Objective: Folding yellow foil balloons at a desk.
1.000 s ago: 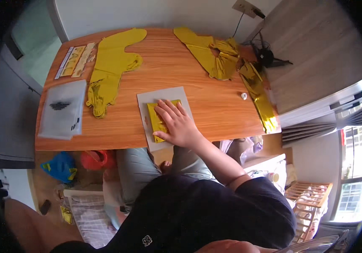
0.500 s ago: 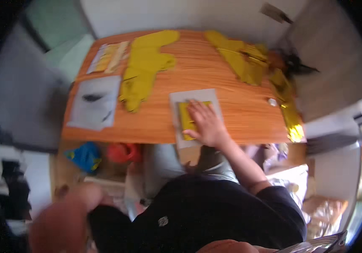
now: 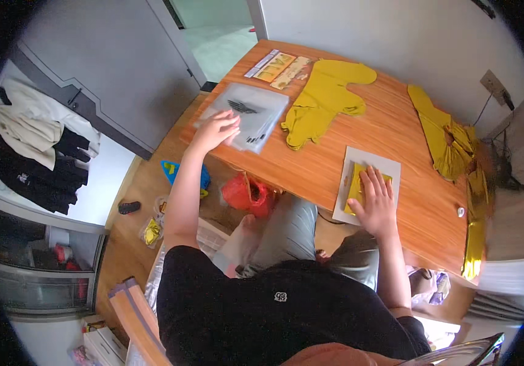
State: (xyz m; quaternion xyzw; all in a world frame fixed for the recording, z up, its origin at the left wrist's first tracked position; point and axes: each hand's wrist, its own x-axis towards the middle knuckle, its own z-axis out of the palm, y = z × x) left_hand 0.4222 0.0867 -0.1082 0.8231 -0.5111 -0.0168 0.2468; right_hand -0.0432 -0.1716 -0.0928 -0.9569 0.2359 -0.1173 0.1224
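The door (image 3: 106,61), grey and shut, fills the upper left, and the wooden table (image 3: 390,131) stretches from beside it toward the right side of the view. A heap of clothes (image 3: 36,146), black, cream and white, lies at far left. On the table, the left foil sheet (image 3: 326,91), matt gold with a lobed outline, lies flat in the far middle; the right foil sheet (image 3: 437,131), also gold, is creased and lies near the wall. The clear bags (image 3: 268,110) are stacked at the table's left end, dark print on them. The grey card (image 3: 379,159) sits by the near edge, right of the left foil sheet and apart from it. The gold strip (image 3: 477,226) runs along the right end, shiny at its near tip. Below the table are the red bag (image 3: 249,194) and, to its left, the blue bag (image 3: 198,180). The right hand (image 3: 375,204) is laid palm down, its fingers straight and loose, clasping nothing. Under it is the gold packet (image 3: 356,180), on the grey card and partly covered by the hand. The left hand (image 3: 218,131) is over the near left part of the clear bags, fingers slightly bent; whether they pinch a bag, I cannot tell. The white roll (image 3: 461,212) lies just beside the gold strip.
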